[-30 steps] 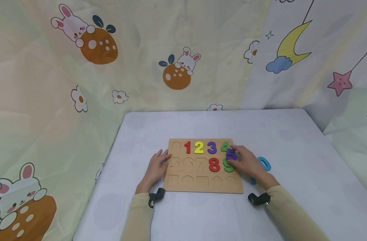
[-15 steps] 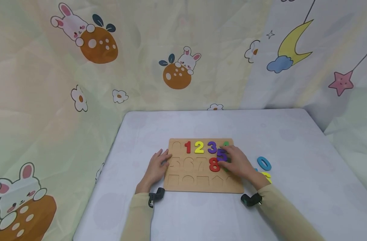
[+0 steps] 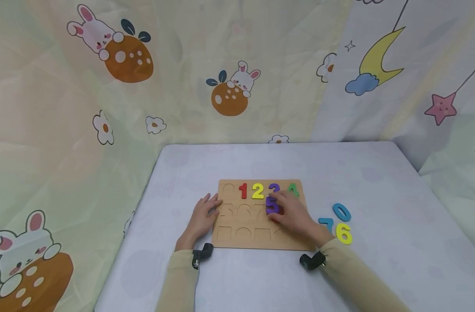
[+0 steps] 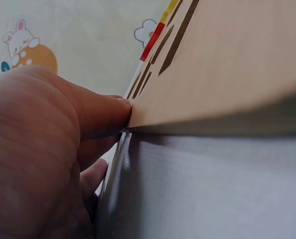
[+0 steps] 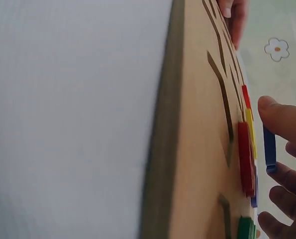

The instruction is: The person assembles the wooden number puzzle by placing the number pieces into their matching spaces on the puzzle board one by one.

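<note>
My right hand (image 3: 294,213) pinches a purple number 5 (image 3: 271,205) between thumb and fingers over the wooden number board (image 3: 241,239). In the right wrist view the 5 (image 5: 270,149) is seen edge-on, raised off the board, between the thumb and a fingertip. My left hand (image 3: 201,219) rests at the board's left edge, fingertips on it. Red 1 (image 3: 243,190), yellow 2 (image 3: 258,191), purple 3 (image 3: 274,187) and green 4 (image 3: 293,189) stand in the top row. The red 8 (image 5: 246,159) shows in the right wrist view; from the head, the right hand largely hides it.
Right of the board lie a blue 0 (image 3: 341,212), a blue 7 (image 3: 326,223) and a yellow 6 (image 3: 343,234) on the white table (image 3: 237,281). Bare outlined recesses show in the board's middle and bottom rows. A printed cloth (image 3: 183,78) hangs behind the table.
My right hand has moved left across the board with the purple 5, from over the 4 and 9 to near the 8. The green 4 is uncovered again. My left hand stays put.
</note>
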`<state>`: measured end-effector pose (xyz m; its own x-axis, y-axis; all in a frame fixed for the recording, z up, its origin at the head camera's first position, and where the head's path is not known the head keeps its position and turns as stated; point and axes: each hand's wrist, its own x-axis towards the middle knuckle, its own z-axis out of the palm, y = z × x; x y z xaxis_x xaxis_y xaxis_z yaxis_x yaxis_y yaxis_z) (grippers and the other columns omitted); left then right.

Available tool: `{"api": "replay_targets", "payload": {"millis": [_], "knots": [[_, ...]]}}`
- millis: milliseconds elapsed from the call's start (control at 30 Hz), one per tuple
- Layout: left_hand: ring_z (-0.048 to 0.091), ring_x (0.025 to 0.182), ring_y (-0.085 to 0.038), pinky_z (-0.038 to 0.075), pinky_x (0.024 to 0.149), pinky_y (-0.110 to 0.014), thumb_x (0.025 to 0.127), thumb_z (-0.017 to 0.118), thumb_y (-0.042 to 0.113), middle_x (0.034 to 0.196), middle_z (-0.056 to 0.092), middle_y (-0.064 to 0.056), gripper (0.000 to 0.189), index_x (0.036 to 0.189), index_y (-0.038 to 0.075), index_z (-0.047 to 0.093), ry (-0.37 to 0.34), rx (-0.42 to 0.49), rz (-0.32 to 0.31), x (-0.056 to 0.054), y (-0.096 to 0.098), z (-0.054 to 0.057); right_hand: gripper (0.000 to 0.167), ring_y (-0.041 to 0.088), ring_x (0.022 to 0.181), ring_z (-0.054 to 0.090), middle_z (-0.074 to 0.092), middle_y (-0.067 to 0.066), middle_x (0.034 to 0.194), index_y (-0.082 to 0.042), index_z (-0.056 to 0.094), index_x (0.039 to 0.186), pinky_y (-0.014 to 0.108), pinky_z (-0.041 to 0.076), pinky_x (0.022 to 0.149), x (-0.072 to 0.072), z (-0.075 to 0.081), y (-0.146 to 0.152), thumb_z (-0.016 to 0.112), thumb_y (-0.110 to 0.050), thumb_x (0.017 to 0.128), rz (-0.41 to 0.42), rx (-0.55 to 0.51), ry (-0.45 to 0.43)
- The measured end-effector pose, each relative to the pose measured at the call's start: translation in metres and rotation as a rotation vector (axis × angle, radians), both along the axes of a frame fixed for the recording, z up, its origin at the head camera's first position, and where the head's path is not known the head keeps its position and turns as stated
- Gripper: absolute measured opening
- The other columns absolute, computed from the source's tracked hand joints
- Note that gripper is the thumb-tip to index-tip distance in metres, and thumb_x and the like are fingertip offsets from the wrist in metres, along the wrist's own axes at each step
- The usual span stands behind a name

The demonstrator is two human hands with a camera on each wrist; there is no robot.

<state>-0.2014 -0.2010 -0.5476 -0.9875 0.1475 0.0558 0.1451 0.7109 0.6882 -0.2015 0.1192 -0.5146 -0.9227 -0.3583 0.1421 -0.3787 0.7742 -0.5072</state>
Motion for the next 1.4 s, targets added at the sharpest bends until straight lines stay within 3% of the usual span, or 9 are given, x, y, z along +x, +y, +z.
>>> {"api": "replay_targets", "payload": {"millis": [233, 533, 800, 1167, 1400], "knots": [[0.021, 0.148, -0.023, 0.009, 0.124, -0.042, 0.096, 0.06, 0.011, 0.154, 0.04, 0.002, 0.036, 0.132, 0.013, 0.061, 0.01, 0.002, 0.0, 0.001, 0.001, 0.001, 0.068, 0.027, 0.116, 0.053, 0.055, 0.008, 0.132, -0.015, 0.053, 0.138, 0.046, 0.052, 0.097, 0.004, -0.005, -0.016, 0.081, -0.038, 0.08, 0.019, -0.042, -0.032], [0.02, 0.148, -0.023, 0.008, 0.124, -0.042, 0.095, 0.061, 0.01, 0.154, 0.04, 0.001, 0.037, 0.132, 0.011, 0.061, 0.011, 0.005, -0.009, 0.001, 0.0, 0.003, 0.067, 0.019, 0.107, 0.058, 0.06, 0.002, 0.125, -0.014, 0.057, 0.134, 0.037, 0.053, 0.092, 0.004, -0.013, -0.034, 0.083, -0.04, 0.077, 0.033, -0.003, 0.025], [0.022, 0.148, -0.025, 0.01, 0.124, -0.045, 0.094, 0.062, 0.01, 0.153, 0.041, 0.0, 0.037, 0.131, 0.012, 0.062, 0.021, 0.009, -0.001, 0.0, 0.0, 0.0, 0.066, 0.017, 0.112, 0.056, 0.059, 0.001, 0.127, -0.019, 0.058, 0.134, 0.033, 0.051, 0.097, 0.005, -0.018, -0.051, 0.082, -0.042, 0.077, 0.035, 0.024, -0.002], [0.022, 0.148, -0.026, 0.01, 0.124, -0.045, 0.094, 0.061, 0.009, 0.153, 0.041, -0.001, 0.037, 0.131, 0.011, 0.062, 0.027, 0.011, -0.008, 0.001, 0.0, 0.002, 0.066, 0.023, 0.123, 0.051, 0.056, 0.003, 0.133, -0.019, 0.056, 0.136, 0.04, 0.049, 0.103, 0.011, -0.015, -0.069, 0.081, -0.041, 0.079, 0.046, -0.026, -0.053], [0.02, 0.148, -0.022, 0.008, 0.124, -0.042, 0.096, 0.06, 0.012, 0.154, 0.04, 0.004, 0.037, 0.132, 0.014, 0.061, -0.013, 0.003, 0.007, 0.001, 0.001, 0.003, 0.065, 0.022, 0.122, 0.052, 0.056, 0.003, 0.132, -0.017, 0.057, 0.136, 0.039, 0.05, 0.102, 0.012, -0.019, -0.079, 0.081, -0.039, 0.079, 0.047, -0.066, -0.067]]}}
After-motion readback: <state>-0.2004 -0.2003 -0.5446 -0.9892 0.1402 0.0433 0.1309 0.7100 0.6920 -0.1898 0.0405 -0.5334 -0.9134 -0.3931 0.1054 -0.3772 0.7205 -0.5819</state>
